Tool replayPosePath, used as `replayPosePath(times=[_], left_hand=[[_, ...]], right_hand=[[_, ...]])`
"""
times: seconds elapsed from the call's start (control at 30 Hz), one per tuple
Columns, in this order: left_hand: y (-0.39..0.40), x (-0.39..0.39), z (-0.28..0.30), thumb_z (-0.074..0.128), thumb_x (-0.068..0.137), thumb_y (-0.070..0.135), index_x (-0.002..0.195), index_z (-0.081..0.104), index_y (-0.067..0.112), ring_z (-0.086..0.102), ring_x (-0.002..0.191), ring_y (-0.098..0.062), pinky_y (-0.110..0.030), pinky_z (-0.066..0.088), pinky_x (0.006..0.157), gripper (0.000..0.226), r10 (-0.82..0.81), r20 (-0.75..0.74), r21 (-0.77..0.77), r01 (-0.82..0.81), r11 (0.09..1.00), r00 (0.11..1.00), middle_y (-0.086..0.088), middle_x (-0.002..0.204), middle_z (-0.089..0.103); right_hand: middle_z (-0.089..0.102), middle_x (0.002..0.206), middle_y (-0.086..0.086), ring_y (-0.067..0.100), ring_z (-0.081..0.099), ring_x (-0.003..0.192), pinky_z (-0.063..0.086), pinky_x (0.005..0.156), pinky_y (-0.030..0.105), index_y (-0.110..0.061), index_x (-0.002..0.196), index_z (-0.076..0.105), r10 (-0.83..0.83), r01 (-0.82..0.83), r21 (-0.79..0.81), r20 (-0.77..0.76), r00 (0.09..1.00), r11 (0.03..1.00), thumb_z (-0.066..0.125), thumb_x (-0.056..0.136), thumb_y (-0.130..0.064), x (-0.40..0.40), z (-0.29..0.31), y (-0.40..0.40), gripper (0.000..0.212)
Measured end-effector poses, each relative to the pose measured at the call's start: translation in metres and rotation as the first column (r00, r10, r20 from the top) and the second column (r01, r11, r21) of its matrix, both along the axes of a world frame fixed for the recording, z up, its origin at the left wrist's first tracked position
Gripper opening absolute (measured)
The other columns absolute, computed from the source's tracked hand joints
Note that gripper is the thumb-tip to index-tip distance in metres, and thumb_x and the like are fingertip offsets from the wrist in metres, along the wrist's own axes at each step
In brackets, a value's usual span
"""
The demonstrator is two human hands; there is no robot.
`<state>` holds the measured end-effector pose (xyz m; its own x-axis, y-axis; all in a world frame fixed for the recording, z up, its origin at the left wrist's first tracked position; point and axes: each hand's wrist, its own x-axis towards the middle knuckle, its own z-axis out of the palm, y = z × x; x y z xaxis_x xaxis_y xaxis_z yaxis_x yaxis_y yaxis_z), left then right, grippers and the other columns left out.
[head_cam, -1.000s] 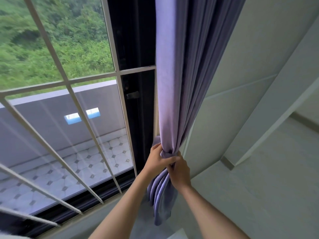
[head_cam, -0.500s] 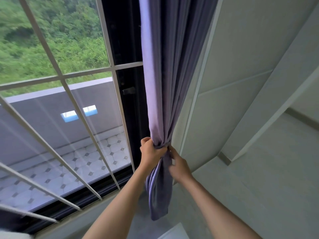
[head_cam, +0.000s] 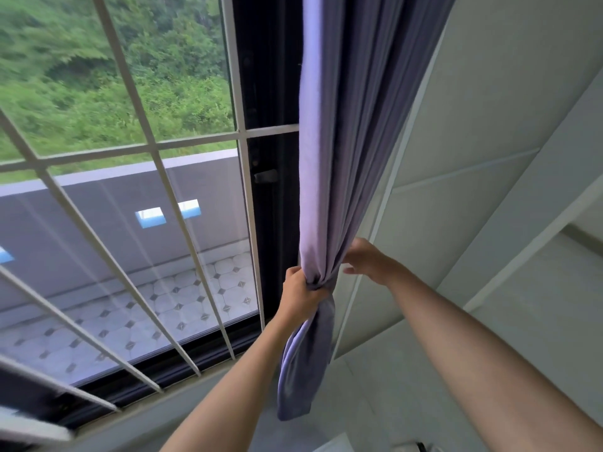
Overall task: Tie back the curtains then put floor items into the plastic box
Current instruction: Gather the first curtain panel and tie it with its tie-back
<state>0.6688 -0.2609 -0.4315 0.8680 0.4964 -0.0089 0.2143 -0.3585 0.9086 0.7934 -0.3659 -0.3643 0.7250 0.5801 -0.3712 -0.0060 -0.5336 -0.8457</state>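
A purple curtain (head_cam: 339,151) hangs gathered in folds beside the dark window frame. My left hand (head_cam: 301,293) is shut around the bunched fabric low down, and the curtain's tail (head_cam: 306,370) dangles below my fist. My right hand (head_cam: 368,261) sits to the right of the bunch, a little higher, with its fingers spread against the curtain's back edge; the fingertips are hidden behind the fabric. No tie-back or plastic box shows in this view.
A barred window (head_cam: 182,223) fills the left, looking onto a tiled balcony and green trees. A pale wall (head_cam: 489,158) with panel seams runs along the right. A white object's corner (head_cam: 336,445) peeks in at the bottom edge.
My right hand has left the gathered knot and moved up and right, opening its fingers behind the curtain. My left hand keeps its grip on the bunch.
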Motion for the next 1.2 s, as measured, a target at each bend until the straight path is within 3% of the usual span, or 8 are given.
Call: replayPosePath(times=[0.27, 0.4, 0.57, 0.67, 0.77, 0.87, 1.0, 1.2], left_hand=[[0.006, -0.002, -0.001, 0.069, 0.080, 0.015, 0.095, 0.067, 0.005, 0.032, 0.119, -0.015, -0.021, 0.034, 0.087, 0.018, -0.069, 0.033, 0.078, 0.066, 0.995, 0.997, 0.004, 0.103, 0.053], [0.001, -0.002, -0.002, 0.071, 0.080, 0.016, 0.091, 0.067, 0.002, 0.036, 0.117, -0.019, -0.024, 0.037, 0.088, 0.018, -0.089, 0.062, 0.072, 0.085, 0.994, 0.994, 0.002, 0.100, 0.055], [-0.006, -0.003, -0.003, 0.068, 0.070, 0.017, 0.096, 0.064, 0.002, 0.046, 0.091, -0.010, -0.009, 0.043, 0.078, 0.030, 0.095, 0.145, -0.018, -0.094, 0.995, 0.985, -0.006, 0.104, 0.047], [-0.006, -0.003, -0.007, 0.067, 0.071, 0.007, 0.085, 0.061, 0.001, 0.045, 0.091, -0.021, -0.030, 0.047, 0.076, 0.016, 0.116, 0.123, 0.096, -0.128, 0.987, 0.986, -0.008, 0.093, 0.052], [-0.005, -0.005, -0.008, 0.063, 0.068, 0.004, 0.078, 0.053, 0.000, 0.050, 0.080, -0.026, -0.047, 0.046, 0.070, 0.015, 0.181, 0.126, 0.070, -0.191, 0.979, 0.975, -0.009, 0.082, 0.055], [-0.002, -0.005, -0.008, 0.065, 0.069, 0.005, 0.084, 0.054, 0.002, 0.055, 0.080, -0.027, -0.047, 0.049, 0.071, 0.018, 0.192, 0.075, -0.001, -0.192, 0.981, 0.979, -0.010, 0.085, 0.058], [-0.003, -0.004, -0.008, 0.065, 0.070, 0.011, 0.086, 0.055, 0.007, 0.058, 0.082, -0.025, -0.048, 0.052, 0.074, 0.019, 0.140, 0.052, -0.031, -0.139, 0.990, 0.989, -0.008, 0.089, 0.061], [0.001, -0.007, -0.008, 0.063, 0.070, 0.016, 0.091, 0.057, 0.015, 0.060, 0.081, -0.017, -0.047, 0.054, 0.075, 0.022, 0.120, 0.026, 0.011, -0.121, 0.993, 0.992, 0.002, 0.090, 0.060]], right_hand=[[0.061, 0.083, 0.004, 0.014, 0.054, 0.074, 0.042, 0.068, 0.027, -0.011, 0.111, 0.058, 0.157, -0.137, -0.295, 0.047, 0.986, 0.946, 0.051, 0.087, -0.016, -0.007, 0.003, 0.019, 0.026], [0.064, 0.083, 0.000, 0.015, 0.058, 0.082, 0.042, 0.084, 0.035, -0.019, 0.094, 0.060, 0.041, -0.049, -0.074, -0.114, 0.993, 0.996, 0.060, 0.083, -0.014, -0.002, 0.004, 0.011, 0.012], [0.064, 0.076, -0.001, 0.012, 0.060, 0.081, 0.035, 0.068, 0.033, -0.019, 0.088, 0.065, -0.174, 0.261, 0.201, -0.367, 0.914, 0.944, 0.070, 0.057, -0.017, -0.013, -0.028, 0.000, 0.031], [0.070, 0.090, -0.002, 0.011, 0.064, 0.092, 0.036, 0.071, 0.033, -0.023, 0.096, 0.069, -0.223, 0.408, 0.329, -0.478, 0.850, 0.852, 0.074, 0.060, -0.016, -0.016, -0.045, -0.014, 0.037], [0.070, 0.100, -0.002, 0.013, 0.060, 0.100, 0.042, 0.078, 0.036, -0.023, 0.106, 0.068, -0.213, 0.480, 0.420, -0.539, 0.815, 0.770, 0.078, 0.064, -0.017, -0.016, -0.050, -0.032, 0.043], [0.069, 0.079, -0.002, 0.008, 0.065, 0.080, 0.041, 0.095, 0.037, -0.019, 0.094, 0.065, -0.171, 0.542, 0.491, -0.613, 0.771, 0.682, 0.071, 0.075, -0.014, -0.018, -0.051, -0.046, 0.021], [0.065, 0.076, -0.002, 0.009, 0.064, 0.074, 0.038, 0.089, 0.028, -0.020, 0.087, 0.071, -0.126, 0.596, 0.512, -0.683, 0.719, 0.619, 0.086, 0.046, -0.013, -0.023, -0.052, -0.056, 0.044], [0.068, 0.073, -0.001, 0.013, 0.064, 0.079, 0.043, 0.095, 0.043, -0.016, 0.075, 0.067, -0.073, 0.562, 0.570, -0.660, 0.748, 0.599, 0.057, 0.073, 0.006, -0.044, -0.055, -0.079, 0.024]])
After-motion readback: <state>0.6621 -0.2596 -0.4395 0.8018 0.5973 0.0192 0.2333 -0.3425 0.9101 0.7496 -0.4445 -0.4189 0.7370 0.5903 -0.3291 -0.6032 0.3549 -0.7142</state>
